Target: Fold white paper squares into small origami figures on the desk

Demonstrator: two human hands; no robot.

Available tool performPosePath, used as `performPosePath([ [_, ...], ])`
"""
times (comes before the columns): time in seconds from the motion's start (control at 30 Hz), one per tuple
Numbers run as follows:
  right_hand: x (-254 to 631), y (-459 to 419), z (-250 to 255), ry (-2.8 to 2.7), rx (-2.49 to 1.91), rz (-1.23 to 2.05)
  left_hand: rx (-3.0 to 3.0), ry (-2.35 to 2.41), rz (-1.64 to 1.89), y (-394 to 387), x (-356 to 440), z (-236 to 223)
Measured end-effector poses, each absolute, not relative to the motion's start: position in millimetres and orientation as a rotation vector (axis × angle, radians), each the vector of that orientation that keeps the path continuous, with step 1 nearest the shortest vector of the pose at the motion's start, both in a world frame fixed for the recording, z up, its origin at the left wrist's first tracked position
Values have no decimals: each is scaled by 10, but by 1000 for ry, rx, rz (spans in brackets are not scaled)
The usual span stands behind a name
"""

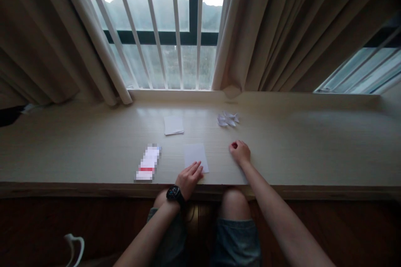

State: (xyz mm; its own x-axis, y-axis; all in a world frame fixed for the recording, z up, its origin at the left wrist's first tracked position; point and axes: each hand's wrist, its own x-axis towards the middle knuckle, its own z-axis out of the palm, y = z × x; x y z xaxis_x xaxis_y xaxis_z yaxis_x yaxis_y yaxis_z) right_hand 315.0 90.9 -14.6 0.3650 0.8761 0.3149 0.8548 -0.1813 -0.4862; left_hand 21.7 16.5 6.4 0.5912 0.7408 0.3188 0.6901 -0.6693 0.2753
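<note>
A single white sheet of paper (196,154) lies on the desk near its front edge. My left hand (189,177), a black watch on its wrist, rests on the sheet's lower part with fingers stretched out flat. To the right of the sheet, apart from it, my right hand (240,152) rests on the desk with its fingers curled in, and nothing shows in them. Beyond the sheet, a small stack of white paper (173,125) sits slightly to the left. Several folded white paper pieces (228,119) are grouped farther back, beyond my right hand.
A phone-like flat object (148,163), blurred out by pixels, lies left of the sheet. The pale desk (297,150) runs along a barred window (159,54) with curtains (266,29) at both sides. My knees are under the desk's front edge.
</note>
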Motion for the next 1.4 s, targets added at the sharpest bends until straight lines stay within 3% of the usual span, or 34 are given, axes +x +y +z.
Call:
performPosePath([
  [0.2,2633,308,-110,-1778,-1631,309,2499,1548,757,179,63,131],
  [0.43,2113,-143,-29,-2189,-1544,369,2507,1400,713,88,88,125],
  [0.6,2233,-84,-43,-2136,-1531,503,2348,1558,837,100,23,107],
  [0.93,2343,-33,-112,-1830,-1402,562,2629,1585,664,21,-81,102],
  [1.13,2370,108,-229,-1313,-1551,545,2653,1568,648,-33,-75,115],
  [1.4,2281,446,-54,-1197,-1767,642,2666,1438,685,-22,-45,68],
])
